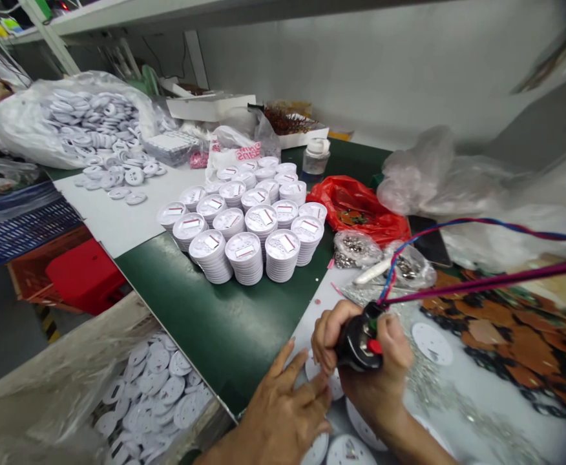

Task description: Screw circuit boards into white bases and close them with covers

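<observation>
Now: black tool in right hand, left hand beside.

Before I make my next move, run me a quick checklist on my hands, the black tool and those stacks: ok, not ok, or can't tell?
1. Right hand around the black tool: ok, fingers wrapped about it.
2. Left hand at the white disc beneath the tool: ok, though how firm its grip is doesn't show.
3. Tool tip meeting the disc: cannot tell, hidden from view.
4. Blue-and-red wire clear of the left hand: ok, it rises from the tool and runs off right.
5. Front stacks standing, apart from both hands: ok.
</observation>
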Tool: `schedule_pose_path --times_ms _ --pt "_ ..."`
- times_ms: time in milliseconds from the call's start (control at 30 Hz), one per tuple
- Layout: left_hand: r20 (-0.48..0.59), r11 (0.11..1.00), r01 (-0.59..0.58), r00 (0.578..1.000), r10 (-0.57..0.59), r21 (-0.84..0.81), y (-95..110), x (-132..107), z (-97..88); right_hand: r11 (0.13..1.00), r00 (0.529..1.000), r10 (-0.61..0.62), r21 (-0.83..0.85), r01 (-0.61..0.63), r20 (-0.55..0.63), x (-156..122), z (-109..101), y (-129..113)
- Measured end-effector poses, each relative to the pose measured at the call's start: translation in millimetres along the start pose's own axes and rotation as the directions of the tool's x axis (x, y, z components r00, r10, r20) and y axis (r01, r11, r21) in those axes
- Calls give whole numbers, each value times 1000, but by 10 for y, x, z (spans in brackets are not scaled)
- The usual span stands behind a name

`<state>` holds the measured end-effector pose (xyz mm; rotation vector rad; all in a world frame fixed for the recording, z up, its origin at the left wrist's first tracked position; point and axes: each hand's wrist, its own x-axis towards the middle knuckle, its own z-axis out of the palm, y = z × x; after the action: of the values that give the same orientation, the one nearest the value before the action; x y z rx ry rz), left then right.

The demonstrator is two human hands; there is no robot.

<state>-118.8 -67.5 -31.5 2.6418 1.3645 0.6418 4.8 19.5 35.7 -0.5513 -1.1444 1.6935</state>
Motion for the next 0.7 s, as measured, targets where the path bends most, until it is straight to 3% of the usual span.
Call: schedule_pose_path --times_ms 233,400,567,633,700 --pt "-19 1000 20 1000 -21 -12 26 -16 7 997 1000 18 -73 -17 10 -55 27 74" --pt "-5 1000 -2 1000 2 16 25 -69 15 993 993 -108 -48 106 -49 -70 40 -325" --pt "-209 988 88 971 -114 -128 49 22 -43 989 978 -139 -78 128 -158 -111 -221 -614" --pt "-200 979 136 966 -165 -151 57 132 -113 991 975 -123 -68 112 -187 -138 -327 -585" --pt "-110 977 167 977 -181 -131 54 250 -176 994 975 -110 -44 104 -192 -159 -383 -505"
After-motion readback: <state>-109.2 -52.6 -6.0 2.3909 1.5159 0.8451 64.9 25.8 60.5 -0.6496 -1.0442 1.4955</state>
